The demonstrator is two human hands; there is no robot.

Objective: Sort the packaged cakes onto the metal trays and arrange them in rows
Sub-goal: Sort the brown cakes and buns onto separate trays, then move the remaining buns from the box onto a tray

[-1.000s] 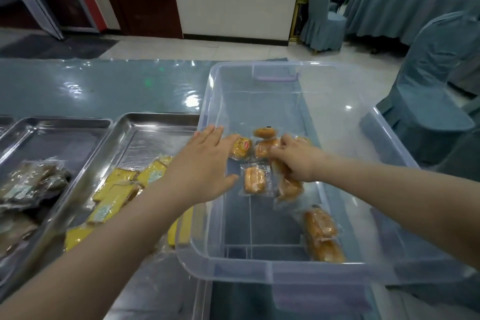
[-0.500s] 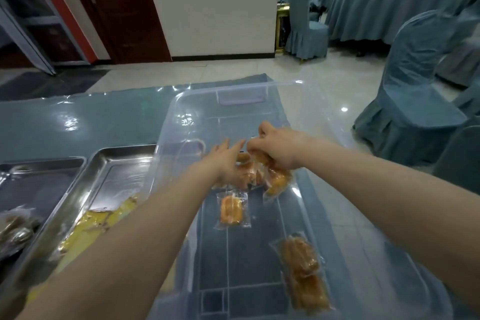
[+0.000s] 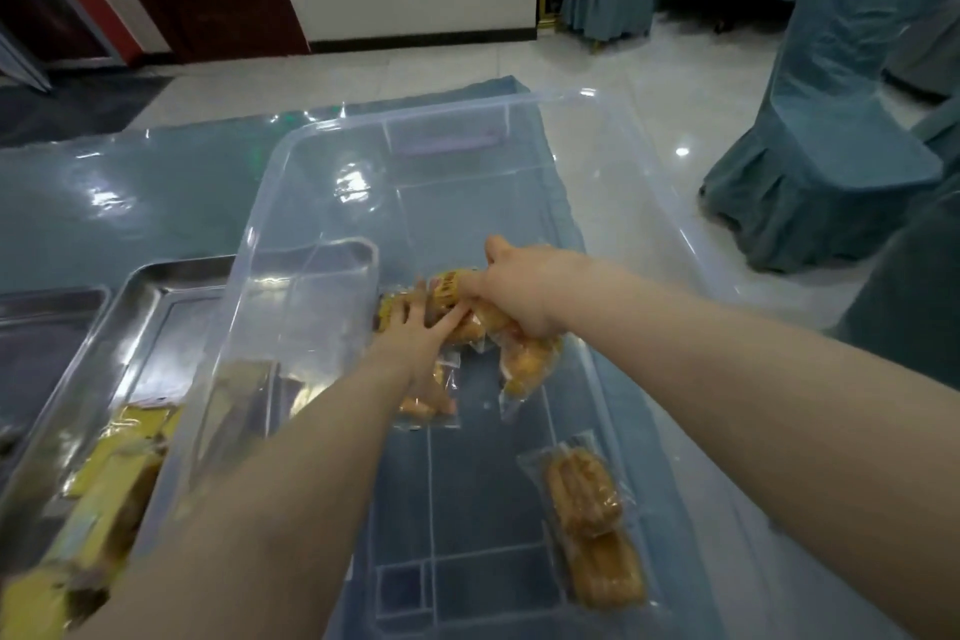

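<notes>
Both my hands reach down inside a clear plastic bin [image 3: 675, 234]. My right hand [image 3: 519, 294] is closed around a bunch of orange packaged cakes [image 3: 527, 364] that hang below the fist. My left hand [image 3: 421, 335] lies flat with fingers spread on more orange cakes [image 3: 389, 314] on the bin floor, touching the right hand's bundle. One clear packet [image 3: 431, 405] sits partly under my left wrist. Two long orange cakes [image 3: 592, 525] lie at the bin's near right. Yellow packaged cakes [image 3: 119, 473] rest on a metal tray [image 3: 156, 286] to the left of the bin.
A second metal tray [image 3: 47, 327] sits further left, its contents cut off at the edge. The table [image 3: 130, 203] has a glossy blue-grey cover. Blue covered chairs [image 3: 841, 120] stand on the tiled floor to the right.
My left hand has come down flat onto the cakes beside my right hand. My right hand has gathered more packets into its grip. The view has tilted closer over the bin.
</notes>
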